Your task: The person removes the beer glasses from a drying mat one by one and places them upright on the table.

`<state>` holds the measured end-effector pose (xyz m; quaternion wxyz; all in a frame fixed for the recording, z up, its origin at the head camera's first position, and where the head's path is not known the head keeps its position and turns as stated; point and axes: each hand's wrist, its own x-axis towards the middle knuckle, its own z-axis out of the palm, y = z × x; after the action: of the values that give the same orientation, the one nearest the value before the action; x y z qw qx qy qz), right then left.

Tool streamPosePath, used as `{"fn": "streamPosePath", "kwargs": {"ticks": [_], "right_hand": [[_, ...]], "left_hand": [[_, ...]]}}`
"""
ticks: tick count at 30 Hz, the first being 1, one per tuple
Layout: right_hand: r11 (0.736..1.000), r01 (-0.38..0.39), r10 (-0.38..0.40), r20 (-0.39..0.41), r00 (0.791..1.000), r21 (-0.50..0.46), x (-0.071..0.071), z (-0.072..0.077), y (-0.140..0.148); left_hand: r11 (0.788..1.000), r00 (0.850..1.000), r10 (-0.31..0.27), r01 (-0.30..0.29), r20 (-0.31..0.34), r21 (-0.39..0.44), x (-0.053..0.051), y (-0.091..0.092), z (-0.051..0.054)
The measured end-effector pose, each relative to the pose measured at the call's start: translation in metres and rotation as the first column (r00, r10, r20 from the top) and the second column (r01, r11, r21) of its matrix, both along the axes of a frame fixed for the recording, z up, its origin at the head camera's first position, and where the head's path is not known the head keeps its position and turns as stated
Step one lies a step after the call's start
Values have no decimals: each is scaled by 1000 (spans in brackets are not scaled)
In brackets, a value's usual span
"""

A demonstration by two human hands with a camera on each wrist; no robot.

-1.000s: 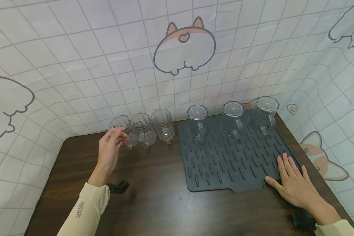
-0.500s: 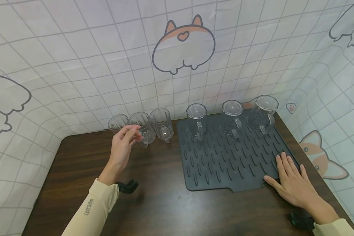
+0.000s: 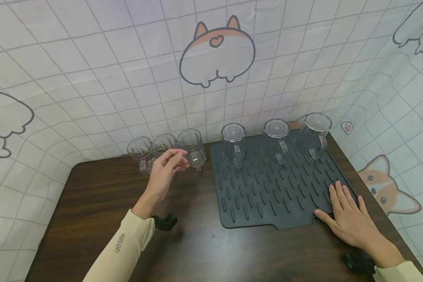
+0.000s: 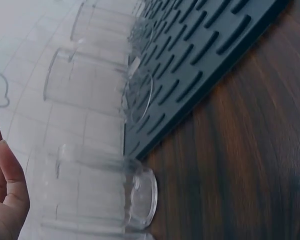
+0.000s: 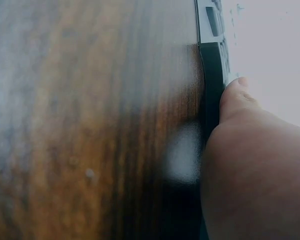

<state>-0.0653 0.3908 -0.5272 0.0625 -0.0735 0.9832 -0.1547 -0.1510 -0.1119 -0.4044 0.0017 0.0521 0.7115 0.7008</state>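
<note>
My left hand [image 3: 163,174] hovers just in front of a row of three clear glass mugs, its fingers loosely bent with nothing between them. The left mug [image 3: 140,149] and the right mug [image 3: 194,145] stand with rims up on the table. Part of the middle mug [image 3: 164,143] is hidden behind my hand. On the dark grey ribbed drying mat [image 3: 264,203], three more glass mugs stand bottom-up: one at the left [image 3: 233,137], one in the middle [image 3: 276,135], one at the right [image 3: 315,129]. My right hand [image 3: 352,221] rests flat on the mat's front right corner.
The brown wooden table [image 3: 204,258] meets a white tiled-pattern cloth [image 3: 134,78] behind and at the sides. A dark strap device [image 3: 165,222] sits at my left wrist, and another [image 3: 357,263] at my right wrist.
My left hand has moved right along the table mugs, from in front of the left one to between the middle and right ones. My right hand stays on the mat.
</note>
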Motion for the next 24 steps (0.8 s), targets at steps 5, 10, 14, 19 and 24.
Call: {"fn": "streamPosePath", "kwargs": {"ticks": [5,10,14,19,24], "right_hand": [[1000,-2,2,-2,1000,0,0,-1,0],[1000,-1,1,-2,1000,-1,0,-1,1],[1000,-1,1,4,1000,0,-1,0,1],[1000,-2,2,6,1000,-2,-1,1,1],[1000,-7,7,21,1000,-13,0,1,-1]], "left_hand": [[999,999,-38,38,-6,-1,-2,13,-3],[997,997,-74,74,-8,0,-3,22,-5],[995,995,-101,101,-11,0,-4,28,-5],[991,991,-134,134,-20,-17,-4,38,-5],[986,987,-156,154,-28,-62,-3,51,-5]]}}
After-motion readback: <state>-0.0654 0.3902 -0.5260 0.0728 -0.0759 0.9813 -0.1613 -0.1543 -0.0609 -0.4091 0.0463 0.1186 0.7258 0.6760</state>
